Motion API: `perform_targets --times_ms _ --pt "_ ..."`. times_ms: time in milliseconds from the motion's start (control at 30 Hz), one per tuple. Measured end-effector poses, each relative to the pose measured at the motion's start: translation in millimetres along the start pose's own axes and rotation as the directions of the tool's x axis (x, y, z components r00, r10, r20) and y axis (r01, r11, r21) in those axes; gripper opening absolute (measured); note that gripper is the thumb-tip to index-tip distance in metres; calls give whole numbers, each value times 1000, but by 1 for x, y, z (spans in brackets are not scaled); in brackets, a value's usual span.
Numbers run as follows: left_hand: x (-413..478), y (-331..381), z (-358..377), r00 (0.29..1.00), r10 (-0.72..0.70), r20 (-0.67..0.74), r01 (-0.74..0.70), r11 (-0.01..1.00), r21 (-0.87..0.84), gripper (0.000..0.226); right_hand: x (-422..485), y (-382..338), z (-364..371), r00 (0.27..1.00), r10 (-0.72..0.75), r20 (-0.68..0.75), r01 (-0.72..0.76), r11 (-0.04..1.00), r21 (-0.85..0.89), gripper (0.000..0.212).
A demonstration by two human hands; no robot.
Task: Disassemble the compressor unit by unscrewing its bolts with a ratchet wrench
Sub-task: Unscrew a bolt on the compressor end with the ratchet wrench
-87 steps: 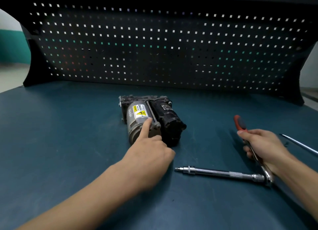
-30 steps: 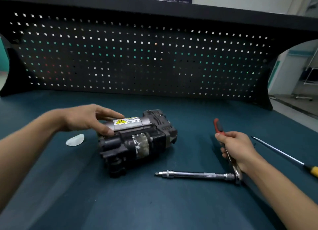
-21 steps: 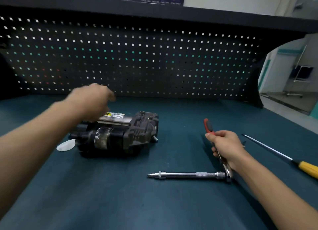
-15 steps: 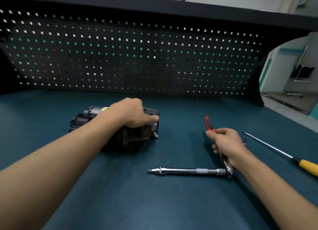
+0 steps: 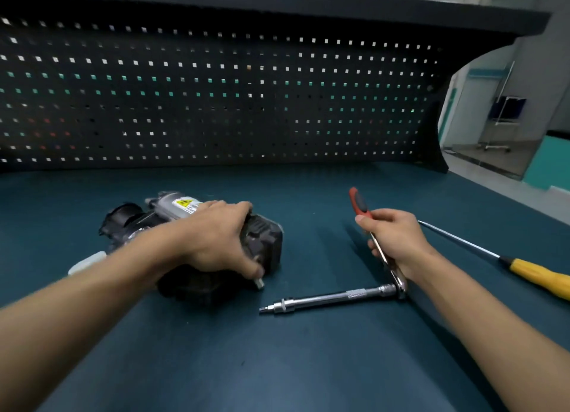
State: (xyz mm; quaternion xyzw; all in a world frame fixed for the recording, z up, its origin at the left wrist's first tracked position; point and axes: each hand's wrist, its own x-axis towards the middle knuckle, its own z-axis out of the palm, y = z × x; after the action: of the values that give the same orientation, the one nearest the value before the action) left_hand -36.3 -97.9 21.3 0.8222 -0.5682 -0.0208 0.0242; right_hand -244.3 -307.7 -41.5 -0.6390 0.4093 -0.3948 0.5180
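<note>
Barely begun, with no bolt visibly out: left hand (image 5: pixel 216 238) has its grip clamped on the compressor unit (image 5: pixel 265 242), right hand (image 5: pixel 398 238) its grip clamped on the ratchet wrench (image 5: pixel 358 202), well apart.

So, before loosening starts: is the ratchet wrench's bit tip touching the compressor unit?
Apart. The head view shows the ratchet wrench lying with its bit tip short of the compressor unit, a strip of bare mat between them.

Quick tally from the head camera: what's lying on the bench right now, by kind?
compressor: 1
ratchet wrench: 1
screwdriver: 1
white piece: 1
Total: 4
</note>
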Motion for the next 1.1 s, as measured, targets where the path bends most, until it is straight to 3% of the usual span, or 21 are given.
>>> perform_targets --times_ms 100,200,333,433,533,600,700,767,833,933,1100 --pt "-32 -17 -12 970 153 188 -161 987 29 134 -4 -4 -1 1000 -6 -6 6 1000 3 10" --pt "-39 -24 -24 935 153 321 -219 959 181 136 -9 -5 1 1000 15 -1 -15 999 30 11" --pt "-32 -35 -34 932 106 347 -233 908 348 126 -15 -4 7 997 72 2 -72 990 119 9" --pt "-32 -60 -35 936 172 307 -302 840 451 119 -20 -6 15 993 114 17 -115 970 215 9" --pt "-36 -84 -30 943 234 238 -329 772 543 114 -25 -8 26 991 123 46 -131 953 272 7" --pt "-39 -94 -24 963 205 177 -266 839 475 113 -28 -13 32 993 105 58 -118 940 321 6" --pt "-47 -104 -20 984 138 115 -148 985 85 112 -29 -23 38 994 94 56 -109 909 403 5" --pt "-54 -106 -19 992 124 36 -116 977 -178 99 -27 -31 43 994 107 31 -109 884 455 5" --pt "-56 -100 -12 993 100 -60 -114 941 -319 89 -25 -41 50 994 112 16 -105 862 495 7" --pt "-47 -89 10 959 117 -259 -177 959 -223 82 -21 -50 56 994 102 -34 -70 853 518 7" --pt "-43 -79 36 819 41 -573 -173 969 -179 54 -17 -49 59 990 109 -84 -50 857 513 6"
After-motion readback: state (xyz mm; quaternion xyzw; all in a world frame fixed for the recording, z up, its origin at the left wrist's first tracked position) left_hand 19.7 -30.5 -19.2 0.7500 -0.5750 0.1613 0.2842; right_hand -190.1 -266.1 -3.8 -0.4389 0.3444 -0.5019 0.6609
